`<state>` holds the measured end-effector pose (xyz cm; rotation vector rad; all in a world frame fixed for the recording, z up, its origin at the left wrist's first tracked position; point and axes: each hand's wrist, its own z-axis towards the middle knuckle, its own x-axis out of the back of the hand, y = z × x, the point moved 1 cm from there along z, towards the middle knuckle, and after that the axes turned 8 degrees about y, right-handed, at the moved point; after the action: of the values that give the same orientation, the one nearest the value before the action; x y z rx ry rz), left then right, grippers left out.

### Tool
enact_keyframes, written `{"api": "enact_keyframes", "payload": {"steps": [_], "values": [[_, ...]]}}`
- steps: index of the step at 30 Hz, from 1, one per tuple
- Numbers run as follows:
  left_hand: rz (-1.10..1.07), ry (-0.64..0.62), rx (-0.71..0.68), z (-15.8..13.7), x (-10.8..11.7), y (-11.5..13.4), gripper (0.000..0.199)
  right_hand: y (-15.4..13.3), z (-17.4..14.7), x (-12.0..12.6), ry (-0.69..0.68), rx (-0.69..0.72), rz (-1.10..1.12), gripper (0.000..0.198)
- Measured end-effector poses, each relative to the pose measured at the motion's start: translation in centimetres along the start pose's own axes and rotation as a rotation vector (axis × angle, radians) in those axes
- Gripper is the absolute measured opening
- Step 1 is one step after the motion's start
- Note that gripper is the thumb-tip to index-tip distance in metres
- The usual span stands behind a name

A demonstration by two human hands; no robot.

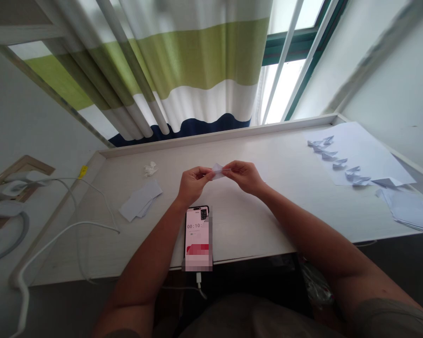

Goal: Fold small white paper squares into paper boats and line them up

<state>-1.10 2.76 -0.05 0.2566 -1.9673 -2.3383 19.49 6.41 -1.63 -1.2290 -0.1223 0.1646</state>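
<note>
A small piece of folded white paper [217, 171] is held up over the middle of the desk, between my two hands. My left hand [194, 182] pinches its left edge with thumb and fingers. On the other side, my right hand [245, 176] grips the right edge the same way. Part of the paper is hidden behind my fingertips. Several small folded paper boats [339, 163] stand in a slanting row at the right, on a large white sheet [366, 141]. Loose paper slips [141, 201] lie left of my hands.
A phone [198, 234] showing a timer lies at the desk's front edge, with a charging cable [199, 278] plugged in. Crumpled tissue [150, 169] is at the left. A stack of paper [414, 209] sits at the right edge. White cables [66, 227] run from the wall sockets.
</note>
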Motion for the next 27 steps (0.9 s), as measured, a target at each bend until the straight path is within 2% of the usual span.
{"api": "enact_keyframes", "payload": {"steps": [7,10,14,19,22,27], "values": [[-0.029,0.02,0.036,0.0,0.1,0.6,0.042,-0.9,0.2,0.3,0.015,-0.029,0.044,0.05],[-0.054,0.017,0.074,0.0,0.1,0.9,0.05,-1.2,0.2,0.2,0.012,-0.061,0.042,0.054],[-0.046,-0.002,0.11,-0.1,0.0,0.8,0.052,-1.0,0.1,-0.1,0.033,-0.081,0.069,0.055],[-0.027,-0.012,0.087,-0.1,0.0,0.2,0.049,-0.5,-0.1,-0.2,0.029,-0.135,0.141,0.057],[-0.02,-0.058,0.102,-0.3,-0.3,0.0,0.053,-0.3,-0.1,-0.2,0.015,-0.133,0.146,0.057],[0.039,-0.092,0.106,-0.7,-0.7,-0.1,0.035,-0.3,-0.2,-0.4,-0.048,-0.149,0.17,0.054]]}}
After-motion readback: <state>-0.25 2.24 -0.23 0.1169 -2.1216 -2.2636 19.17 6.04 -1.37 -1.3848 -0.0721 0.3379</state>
